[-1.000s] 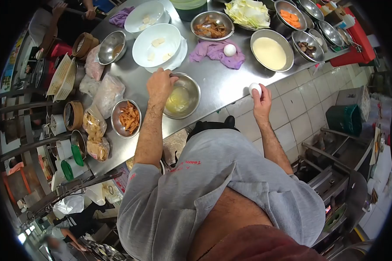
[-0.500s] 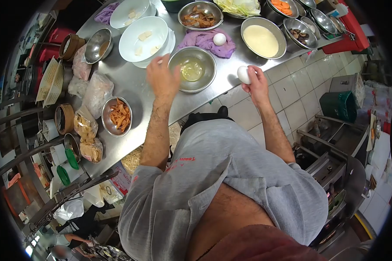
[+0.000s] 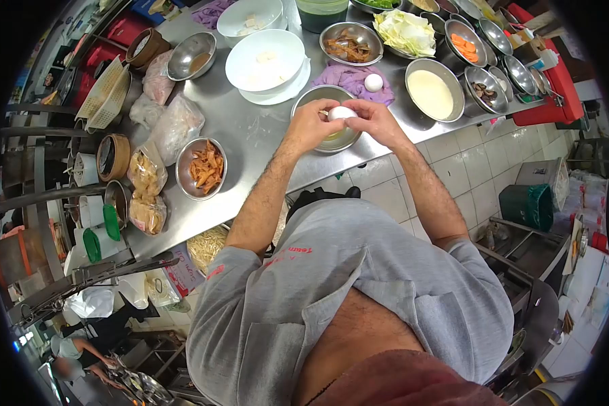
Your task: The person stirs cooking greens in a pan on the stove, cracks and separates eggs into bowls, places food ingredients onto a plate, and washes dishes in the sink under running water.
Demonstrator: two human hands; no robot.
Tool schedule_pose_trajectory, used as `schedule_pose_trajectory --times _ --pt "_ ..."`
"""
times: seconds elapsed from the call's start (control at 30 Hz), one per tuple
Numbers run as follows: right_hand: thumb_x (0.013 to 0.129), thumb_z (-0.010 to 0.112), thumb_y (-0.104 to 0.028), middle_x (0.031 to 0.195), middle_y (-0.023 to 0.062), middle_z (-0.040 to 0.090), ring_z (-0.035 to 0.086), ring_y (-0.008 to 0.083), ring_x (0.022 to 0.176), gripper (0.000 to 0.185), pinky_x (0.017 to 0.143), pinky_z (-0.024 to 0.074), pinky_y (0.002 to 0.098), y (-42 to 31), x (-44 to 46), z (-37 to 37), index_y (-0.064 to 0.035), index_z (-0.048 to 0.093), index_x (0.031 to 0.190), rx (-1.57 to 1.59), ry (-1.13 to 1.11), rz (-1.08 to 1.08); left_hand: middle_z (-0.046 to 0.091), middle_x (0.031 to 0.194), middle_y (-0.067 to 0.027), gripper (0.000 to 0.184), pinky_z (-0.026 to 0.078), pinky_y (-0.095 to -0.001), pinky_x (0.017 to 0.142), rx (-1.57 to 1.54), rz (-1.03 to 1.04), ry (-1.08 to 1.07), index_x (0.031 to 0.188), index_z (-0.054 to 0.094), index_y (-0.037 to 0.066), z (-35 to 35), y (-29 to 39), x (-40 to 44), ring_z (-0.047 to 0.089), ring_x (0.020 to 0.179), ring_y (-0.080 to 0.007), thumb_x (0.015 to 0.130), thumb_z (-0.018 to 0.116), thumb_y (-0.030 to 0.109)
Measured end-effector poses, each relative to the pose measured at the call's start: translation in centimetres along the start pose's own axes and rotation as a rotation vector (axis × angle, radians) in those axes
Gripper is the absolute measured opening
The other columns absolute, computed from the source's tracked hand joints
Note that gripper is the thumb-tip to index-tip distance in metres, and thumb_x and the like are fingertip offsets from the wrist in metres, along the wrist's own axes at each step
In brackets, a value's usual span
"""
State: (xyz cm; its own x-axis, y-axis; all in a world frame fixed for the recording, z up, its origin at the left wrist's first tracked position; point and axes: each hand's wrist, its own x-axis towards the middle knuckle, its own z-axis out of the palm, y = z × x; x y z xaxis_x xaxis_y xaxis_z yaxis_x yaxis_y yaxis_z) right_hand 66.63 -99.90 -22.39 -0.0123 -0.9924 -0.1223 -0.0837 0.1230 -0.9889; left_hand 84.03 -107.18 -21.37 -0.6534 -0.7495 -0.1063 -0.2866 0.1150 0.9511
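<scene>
Upper-centre of frame, both hands meet over a steel bowl (image 3: 307, 101), w/ one white egg (image 3: 343, 113) between them. Left grip (image 3: 310, 126) comes from the left side: fingers are bent, thumb and fingertips pinch the left end of the egg, opened only as wide as the egg needs. Right grip (image 3: 380, 126) does the same from the right side, thumb on the near face, fingers curved on the far face. So both grips are closed on the same egg, approx. level w/ each other; the thumbs are very near, but if they touch I cannot tell. A crack in the shell I also cannot tell at this size.

Under the hands, a bit of yellowish liquid (image 3: 333, 137) is visible in the bowl, which stands close to the front edge of the worktop (image 3: 254, 132). Just beyond the bowl, a purple cloth (image 3: 348, 76) carries a second egg (image 3: 373, 82). Upper right of these, a steel pan (image 3: 413, 106) has pale-yellow liquid in it. Upper left of the hands, a white bowl (image 3: 240, 74) w/ some pale pieces sits on a white plate (image 3: 281, 97). Centre-left of frame, a small steel bowl (image 3: 188, 188) contains orange-brown strips.
</scene>
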Motion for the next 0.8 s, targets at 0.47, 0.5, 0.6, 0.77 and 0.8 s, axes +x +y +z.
schedule_pose_trajectory --times 0.47,0.5,0.6,0.77,0.8 --pt "0.071 0.062 -0.016 0.092 0.0116 0.066 0.062 0.0167 0.081 0.037 0.073 0.0479 0.0282 0.8 1.3 1.2 -0.0004 0.062 0.104 -0.242 0.144 0.004 0.065 0.091 -0.0126 0.043 0.051 -0.026 0.069 0.14 0.007 0.184 0.106 0.059 0.0 1.4 -2.0 0.5 0.065 0.08 -0.0151 0.068 0.068 0.017" --pt "0.071 0.062 -0.016 0.091 0.012 0.066 0.062 0.0175 0.08 0.037 0.072 0.0479 0.0288 0.9 1.3 1.3 -0.0008 0.062 0.104 -0.289 0.176 0.014 0.066 0.09 -0.0124 0.043 0.051 -0.0262 0.07 0.166 0.026 0.196 0.107 0.059 0.0 1.4 -2.2 0.6 0.065 0.08 -0.0152 0.068 0.068 0.016" --pt "0.07 0.064 -0.019 0.092 0.0126 0.064 0.062 0.0196 0.08 0.039 0.071 0.0475 0.0297 1.2 1.5 1.2 -0.0018 0.062 0.106 -0.389 0.189 0.001 0.065 0.092 -0.0121 0.042 0.051 -0.0268 0.071 0.166 0.034 0.188 0.108 0.058 -0.001 1.3 -2.7 0.9 0.064 0.08 -0.0153 0.07 0.067 0.014" --pt "0.069 0.062 -0.01 0.103 0.014 0.059 0.059 0.0244 0.09 0.038 0.076 0.048 0.0337 0.4 1.6 0.5 -0.0017 0.06 0.106 -0.463 0.148 -0.189 0.061 0.102 -0.0133 0.041 0.051 -0.0272 0.076 0.126 0.118 0.091 0.112 0.056 -0.001 -0.4 -2.3 1.0 0.062 0.087 -0.0145 0.072 0.062 0.008" --pt "0.068 0.061 -0.005 0.106 0.0144 0.057 0.058 0.0259 0.094 0.039 0.078 0.048 0.0353 0.1 1.7 0.3 -0.002 0.058 0.107 -0.519 0.138 -0.329 0.058 0.107 -0.0137 0.041 0.05 -0.0275 0.078 0.22 0.221 0.066 0.113 0.055 -0.001 -1.0 -1.9 1.1 0.059 0.092 -0.0147 0.073 0.061 0.006"
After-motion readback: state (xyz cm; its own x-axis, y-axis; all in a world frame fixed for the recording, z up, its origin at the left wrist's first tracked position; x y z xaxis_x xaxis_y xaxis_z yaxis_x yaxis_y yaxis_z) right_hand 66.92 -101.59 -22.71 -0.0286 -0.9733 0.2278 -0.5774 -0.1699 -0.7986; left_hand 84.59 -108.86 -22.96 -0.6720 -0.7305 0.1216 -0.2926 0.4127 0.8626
